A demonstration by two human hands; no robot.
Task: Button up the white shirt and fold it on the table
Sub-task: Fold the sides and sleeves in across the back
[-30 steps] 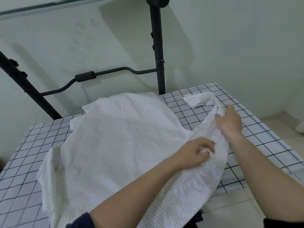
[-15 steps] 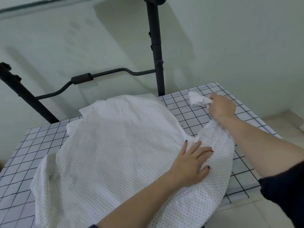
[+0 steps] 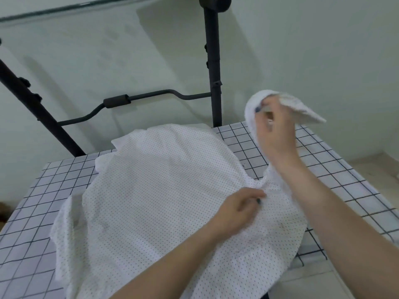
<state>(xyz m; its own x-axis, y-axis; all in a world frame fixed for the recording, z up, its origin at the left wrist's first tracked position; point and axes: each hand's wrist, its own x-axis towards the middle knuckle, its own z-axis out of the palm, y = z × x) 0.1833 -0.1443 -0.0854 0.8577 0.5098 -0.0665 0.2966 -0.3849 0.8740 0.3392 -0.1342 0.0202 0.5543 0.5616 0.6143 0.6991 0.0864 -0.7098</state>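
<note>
2 hands [image 3: 237, 209] [image 3: 275, 130] grip unlabelled white shirt [image 3: 155, 190].

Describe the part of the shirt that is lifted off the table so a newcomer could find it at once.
Start at the table with the white, black-gridded cloth, where the white shirt with small dark dots lies spread. Follow its right edge up past the left hand on the cloth to the right hand. The bunched sleeve end in that grip is the only part held up in the air.

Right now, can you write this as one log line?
step: folding sleeve | right hand: holds sleeve lifted | left hand: pinches shirt | table: shirt spread
</note>
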